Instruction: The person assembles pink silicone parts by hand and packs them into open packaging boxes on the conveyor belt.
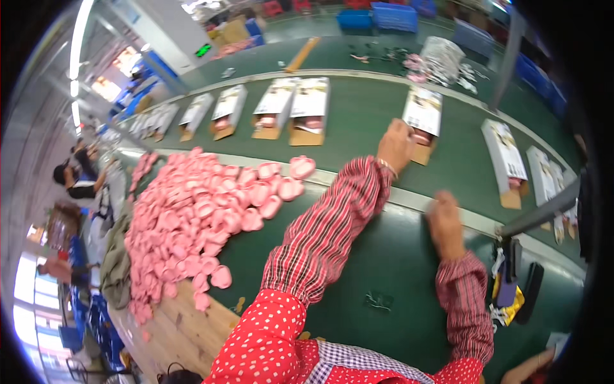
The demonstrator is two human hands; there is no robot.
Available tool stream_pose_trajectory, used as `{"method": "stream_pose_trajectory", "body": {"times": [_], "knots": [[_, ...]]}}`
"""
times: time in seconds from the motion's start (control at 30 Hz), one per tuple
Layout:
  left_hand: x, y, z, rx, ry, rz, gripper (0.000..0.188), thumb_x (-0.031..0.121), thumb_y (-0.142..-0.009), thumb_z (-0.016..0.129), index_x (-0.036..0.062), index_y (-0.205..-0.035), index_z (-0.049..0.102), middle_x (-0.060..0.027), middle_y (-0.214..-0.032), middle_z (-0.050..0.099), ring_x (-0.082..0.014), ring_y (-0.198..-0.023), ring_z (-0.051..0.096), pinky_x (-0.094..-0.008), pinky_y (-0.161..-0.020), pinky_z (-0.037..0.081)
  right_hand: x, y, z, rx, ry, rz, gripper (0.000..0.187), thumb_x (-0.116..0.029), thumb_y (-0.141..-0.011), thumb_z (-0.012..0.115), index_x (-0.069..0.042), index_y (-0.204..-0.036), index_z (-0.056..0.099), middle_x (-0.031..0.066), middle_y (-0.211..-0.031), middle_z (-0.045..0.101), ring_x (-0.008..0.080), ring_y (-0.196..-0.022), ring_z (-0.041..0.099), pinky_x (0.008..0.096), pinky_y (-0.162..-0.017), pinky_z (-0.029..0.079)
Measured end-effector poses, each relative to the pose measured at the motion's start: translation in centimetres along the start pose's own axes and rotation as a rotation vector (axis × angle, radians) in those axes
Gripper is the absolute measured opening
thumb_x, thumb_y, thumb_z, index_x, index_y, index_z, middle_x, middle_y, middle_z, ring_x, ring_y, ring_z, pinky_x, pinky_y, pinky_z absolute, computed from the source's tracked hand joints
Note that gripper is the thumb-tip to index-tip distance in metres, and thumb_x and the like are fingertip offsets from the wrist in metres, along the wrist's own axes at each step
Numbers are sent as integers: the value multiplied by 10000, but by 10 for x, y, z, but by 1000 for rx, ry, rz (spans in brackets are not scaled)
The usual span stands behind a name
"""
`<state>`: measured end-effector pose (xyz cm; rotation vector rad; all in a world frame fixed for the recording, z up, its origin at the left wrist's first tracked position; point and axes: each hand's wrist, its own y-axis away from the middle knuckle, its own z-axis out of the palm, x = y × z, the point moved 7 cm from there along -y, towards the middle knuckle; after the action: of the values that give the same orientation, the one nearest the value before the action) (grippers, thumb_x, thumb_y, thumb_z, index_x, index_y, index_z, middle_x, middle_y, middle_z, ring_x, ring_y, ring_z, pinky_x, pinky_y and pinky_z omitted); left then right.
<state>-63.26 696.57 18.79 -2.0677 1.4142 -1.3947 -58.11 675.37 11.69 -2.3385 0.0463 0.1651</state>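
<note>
My left hand [396, 147] reaches over the belt's near rail, its fingers curled against the lower left side of a white carton [425, 110]. The carton's brown end flap lies open toward me, and a pink item [421, 136] shows in its mouth. Motion smears my right hand [446, 224], raised over the near side of the rail; its fingers are too blurred to read. To the left of my arms spreads a large heap of pink plastic pieces [192, 217], rounded and hollow, on the green work surface [377, 256].
More open cartons [309, 109] line the green belt on the left, others [505, 160] on the right. A metal post [540, 211] rises at right beside dark pouches [511, 275]. Across the belt lie a clear bag [441, 57] and blue crates [393, 17]. People [83, 173] work far left.
</note>
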Motion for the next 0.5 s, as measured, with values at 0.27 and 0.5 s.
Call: {"method": "stream_pose_trajectory", "body": {"times": [0.27, 0.5], "knots": [[-80, 156, -159, -70, -942, -521, 614, 404, -791, 678, 104, -1298, 508, -132, -1352, 469, -349, -1320, 371, -612, -1080, 230, -177, -48, 43, -256, -341, -366, 595, -103, -723, 757, -48, -1268, 524, 168, -1298, 500, 359, -1092, 496, 445, -919, 435], [-47, 214, -185, 161, -655, -73, 325, 152, -751, 691, 105, -1056, 587, -97, -1091, 566, -276, -1111, 521, -427, -958, 387, -205, -47, 87, -330, -483, -298, 328, -41, -841, 643, -24, -1151, 537, 180, -1113, 543, 389, -1018, 529, 423, -868, 458]]}}
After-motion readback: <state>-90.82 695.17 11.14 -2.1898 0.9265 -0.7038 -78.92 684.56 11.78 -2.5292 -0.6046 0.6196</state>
